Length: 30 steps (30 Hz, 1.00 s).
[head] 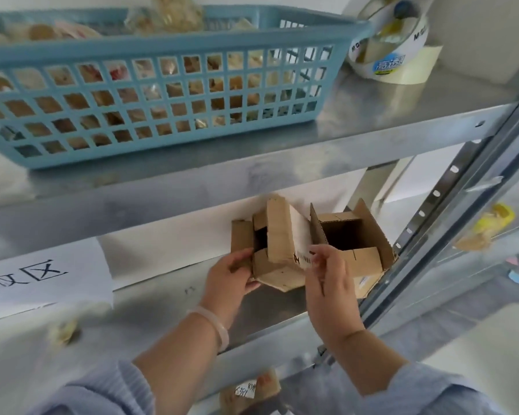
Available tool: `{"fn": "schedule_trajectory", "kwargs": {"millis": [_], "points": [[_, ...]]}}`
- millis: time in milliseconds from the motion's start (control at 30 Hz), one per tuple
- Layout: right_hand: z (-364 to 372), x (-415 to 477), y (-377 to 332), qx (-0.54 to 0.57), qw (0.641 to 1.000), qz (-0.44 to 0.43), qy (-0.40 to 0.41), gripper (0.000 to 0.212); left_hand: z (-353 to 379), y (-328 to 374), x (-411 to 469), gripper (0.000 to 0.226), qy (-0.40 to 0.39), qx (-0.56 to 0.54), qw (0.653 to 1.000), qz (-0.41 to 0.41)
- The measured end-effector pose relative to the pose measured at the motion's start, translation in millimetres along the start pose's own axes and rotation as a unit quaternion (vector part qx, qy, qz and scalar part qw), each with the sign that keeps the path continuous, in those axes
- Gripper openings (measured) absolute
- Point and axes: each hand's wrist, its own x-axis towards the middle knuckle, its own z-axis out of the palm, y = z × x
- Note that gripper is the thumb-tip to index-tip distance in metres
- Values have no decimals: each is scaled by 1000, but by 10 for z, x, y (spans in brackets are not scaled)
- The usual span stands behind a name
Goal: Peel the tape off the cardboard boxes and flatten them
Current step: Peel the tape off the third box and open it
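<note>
Left grip (pixel 232 277) clasping one of two cardboard boxes (pixel 279 235), right grip (pixel 330 283) pinching its white label (pixel 300 238)

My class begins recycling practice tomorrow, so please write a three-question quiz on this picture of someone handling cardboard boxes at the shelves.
1. True or false: the blue basket sits on the shelf above the two cardboard boxes.
2. What does the right hand pinch? A) the white label strip on the left box; B) a pair of scissors; C) the basket's rim.
3. Short answer: which box does the left hand grip?
Key: 1 true; 2 A; 3 the left box.
</note>
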Motion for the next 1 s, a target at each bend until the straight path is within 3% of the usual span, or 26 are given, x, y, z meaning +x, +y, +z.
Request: {"fn": "schedule_trajectory", "kwargs": {"millis": [133, 367, 467, 567, 667, 800, 900, 1000], "points": [[146, 50, -143, -2, 991, 81, -105, 61, -243, 25, -74, 28, 2, -88, 996, -21], [306, 78, -317, 91, 974, 170, -121, 89, -525, -9, -99, 27, -1, -170, 985, -30], [341, 140, -400, 211, 927, 282, -129, 83, -565, -33, -92, 34, -3, -183, 982, -44], [333, 198, -394, 303, 874, 355, -137, 54, -621, -48, -90, 34, -8, -154, 986, -60], [333, 236, -349, 252, 910, 295, -143, 36, -680, -37, -99, 31, -20, -135, 988, -79], [362, 238, -306, 129, 960, 180, -170, 49, -776, -104, -104, 34, -17, -121, 988, -98], [379, 206, -243, 63, 971, 95, -210, 61, -924, -156, -64, 44, 64, -152, 982, -93], [466, 149, -183, -51, 970, -45, -235, 69, -1035, -95, -85, 39, 149, -165, 975, -32]]}}
